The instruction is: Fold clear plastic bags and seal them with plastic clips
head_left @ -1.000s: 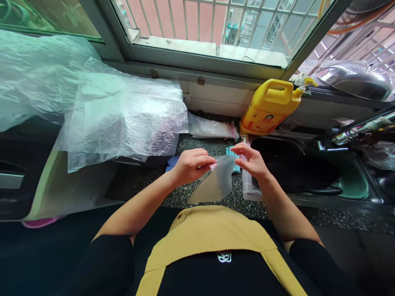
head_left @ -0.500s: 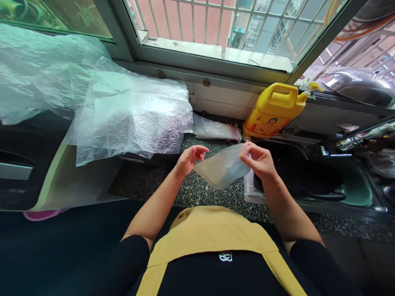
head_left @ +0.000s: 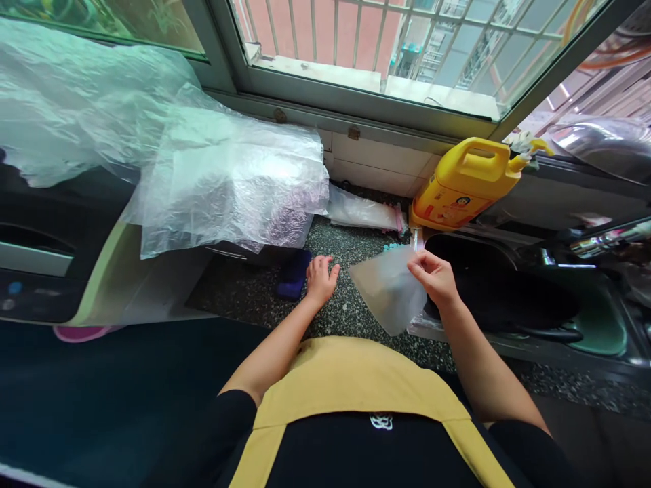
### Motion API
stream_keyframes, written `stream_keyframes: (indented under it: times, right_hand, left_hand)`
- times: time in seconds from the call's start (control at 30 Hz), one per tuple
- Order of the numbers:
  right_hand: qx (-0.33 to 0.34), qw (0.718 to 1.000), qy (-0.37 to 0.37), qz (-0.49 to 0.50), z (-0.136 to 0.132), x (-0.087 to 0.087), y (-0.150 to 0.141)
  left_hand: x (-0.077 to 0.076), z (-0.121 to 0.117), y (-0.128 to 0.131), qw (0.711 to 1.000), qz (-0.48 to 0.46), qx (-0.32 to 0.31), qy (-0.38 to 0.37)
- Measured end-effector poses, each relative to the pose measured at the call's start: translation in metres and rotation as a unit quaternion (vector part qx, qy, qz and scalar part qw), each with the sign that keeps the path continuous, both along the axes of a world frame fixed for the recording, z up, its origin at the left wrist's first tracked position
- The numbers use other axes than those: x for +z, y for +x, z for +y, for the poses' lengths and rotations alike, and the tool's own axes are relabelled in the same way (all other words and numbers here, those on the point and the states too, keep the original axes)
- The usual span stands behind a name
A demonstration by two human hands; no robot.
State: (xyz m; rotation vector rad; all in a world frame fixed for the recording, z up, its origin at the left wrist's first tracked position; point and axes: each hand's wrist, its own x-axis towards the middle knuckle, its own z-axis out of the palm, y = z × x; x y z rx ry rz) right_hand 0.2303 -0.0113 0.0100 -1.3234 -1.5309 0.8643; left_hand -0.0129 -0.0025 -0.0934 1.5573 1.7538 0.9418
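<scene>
My right hand (head_left: pixel 436 278) pinches one upper corner of a frosted, translucent plastic bag (head_left: pixel 386 288). The bag hangs flat and slanted over the speckled counter (head_left: pixel 338 308), its far corner pointing left. Over the counter to the left is my left hand (head_left: pixel 321 279), fingers apart and holding nothing. Close beside its fingers lies a dark blue flat object (head_left: pixel 293 274); I cannot tell whether they touch. Small turquoise pieces (head_left: pixel 393 247) show just behind the bag's upper edge. A clear packet (head_left: pixel 362 209) with a pink edge rests by the wall.
A yellow jug (head_left: pixel 462 183) with a pump stands at the wall. Right of it is a sink (head_left: pixel 605 312) holding a black pan (head_left: pixel 513 291). Clear plastic sheeting (head_left: pixel 228 176) covers things on the left, next to a black-and-white appliance (head_left: pixel 45 251). A barred window is behind.
My left hand has come away from the bag, moving down towards the counter and the blue object. The bag now hangs from my right hand alone. The view has shifted slightly left.
</scene>
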Motion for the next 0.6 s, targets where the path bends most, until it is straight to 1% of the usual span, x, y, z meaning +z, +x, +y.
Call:
stream_keyframes:
  times: [0.03,0.07,0.13,0.2,0.27,0.3,0.33,0.37,0.43,0.5,0.53,0.57,0.6]
  right_hand:
    - [0.01,1.0,0.003,-0.012,-0.002,-0.002,-0.001]
    - [0.02,1.0,0.007,-0.022,-0.004,-0.002,-0.003]
    - [0.038,0.998,0.02,-0.035,-0.006,-0.001,-0.006]
    - [0.05,0.997,0.03,-0.039,-0.008,0.004,-0.008]
    - [0.054,0.997,0.035,-0.038,-0.01,0.009,-0.008]
    - [0.054,0.997,0.036,-0.036,-0.011,0.011,-0.008]
    - [0.054,0.997,0.036,-0.032,-0.012,0.013,-0.007]
    - [0.053,0.998,0.034,-0.025,-0.012,0.015,-0.005]
    - [0.044,0.999,0.029,-0.005,-0.014,0.018,-0.002]
    - [0.025,0.999,0.021,0.015,-0.016,0.02,0.001]
    - [0.014,0.999,0.018,0.023,-0.016,0.02,0.003]
    - [0.005,0.999,0.017,0.029,-0.017,0.021,0.005]
    - [-0.005,0.999,0.017,0.033,-0.017,0.021,0.006]
  left_hand:
    - [-0.008,0.001,-0.005,0.998,0.063,0.009,-0.012]
    - [-0.014,0.001,-0.01,0.994,0.101,0.011,-0.025]
    - [-0.023,0.004,-0.015,0.992,0.118,0.003,-0.036]
    - [-0.026,0.005,-0.014,0.998,0.063,-0.01,-0.016]
    - [-0.024,0.006,-0.007,0.998,-0.059,-0.035,0.004]
    - [-0.022,0.006,-0.002,0.989,-0.142,-0.049,-0.002]
    - [-0.019,0.005,0.004,0.971,-0.231,-0.059,-0.02]
    - [-0.014,0.005,0.009,0.945,-0.318,-0.067,-0.047]
    - [-0.001,0.003,0.018,0.878,-0.461,-0.082,-0.103]
    - [0.014,0.002,0.025,0.819,-0.547,-0.105,-0.137]
    - [0.022,0.001,0.027,0.798,-0.573,-0.118,-0.145]
    - [0.03,0.0,0.03,0.783,-0.59,-0.129,-0.149]
    - [0.037,0.0,0.032,0.775,-0.598,-0.136,-0.151]
